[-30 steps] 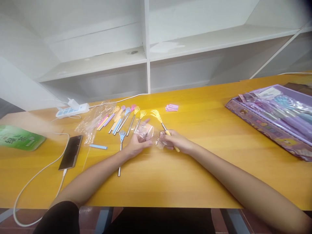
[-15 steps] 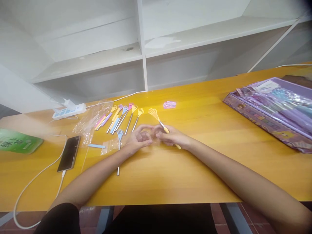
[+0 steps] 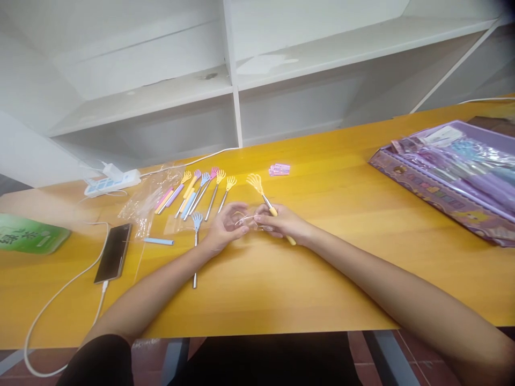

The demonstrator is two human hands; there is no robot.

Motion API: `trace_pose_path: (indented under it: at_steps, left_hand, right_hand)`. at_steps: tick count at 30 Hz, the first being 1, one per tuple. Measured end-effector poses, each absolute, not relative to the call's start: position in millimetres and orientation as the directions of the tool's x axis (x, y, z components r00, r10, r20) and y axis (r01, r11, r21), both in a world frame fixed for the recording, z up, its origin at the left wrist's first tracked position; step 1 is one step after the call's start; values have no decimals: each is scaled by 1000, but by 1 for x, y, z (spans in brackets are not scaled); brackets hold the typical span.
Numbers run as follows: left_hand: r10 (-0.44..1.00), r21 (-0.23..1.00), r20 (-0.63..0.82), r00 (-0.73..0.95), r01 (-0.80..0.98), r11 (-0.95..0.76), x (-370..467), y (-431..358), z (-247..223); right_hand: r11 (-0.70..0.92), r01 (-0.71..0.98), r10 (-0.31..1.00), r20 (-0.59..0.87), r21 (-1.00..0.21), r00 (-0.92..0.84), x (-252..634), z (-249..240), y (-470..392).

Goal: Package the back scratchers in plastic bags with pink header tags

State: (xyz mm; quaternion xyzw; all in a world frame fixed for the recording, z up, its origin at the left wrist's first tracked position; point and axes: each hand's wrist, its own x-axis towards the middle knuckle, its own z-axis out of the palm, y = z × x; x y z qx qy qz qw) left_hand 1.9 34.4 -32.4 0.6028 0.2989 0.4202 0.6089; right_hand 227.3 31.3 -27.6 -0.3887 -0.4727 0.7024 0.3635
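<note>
My right hand (image 3: pixel 285 222) is closed around the yellow handle of a back scratcher (image 3: pixel 255 183), whose claw end points up and left. Between my hands stretches a small clear plastic bag (image 3: pixel 250 220), pinched on one side by my left hand (image 3: pixel 226 229) and touched by my right fingertips on the other. Near my left wrist lies a blue back scratcher (image 3: pixel 197 221) with a bare metal rod, and left of it a loose blue handle sleeve (image 3: pixel 159 242). Several more back scratchers (image 3: pixel 220 176) and sleeves lie in a row beyond my left hand.
Small pink cards (image 3: pixel 279 170) lie at the back. A purple box (image 3: pixel 426 187) of wrapped items sits on the right. On the left are a phone (image 3: pixel 113 253) with its cable, a power strip (image 3: pixel 112 183), crumpled clear plastic (image 3: pixel 145 206) and a green package (image 3: pixel 34 234). White shelving (image 3: pixel 237 112) stands behind.
The clear bag now shows stretched between my fingers, its edge slightly parted. My hands have barely moved, and the back scratcher stays in my right hand.
</note>
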Motion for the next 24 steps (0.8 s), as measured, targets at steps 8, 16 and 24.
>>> trace_pose_path:
  at_steps: [8,16,24]
  left_hand:
    - [875,994,106,471,-28,-105,2,31,-29]
    - [881,999,36,473,10,-46,5,31,-21]
    - [921,995,98,376,-40,-89,4,35,-27]
  right_hand:
    - [-262,-138,896,-187,-955,-403,226,-29,31]
    - [-272,-134,906,-207,-953,-368,223,-27,29]
    - [-253,-66,915,-216,-965,-342,237,-15,34]
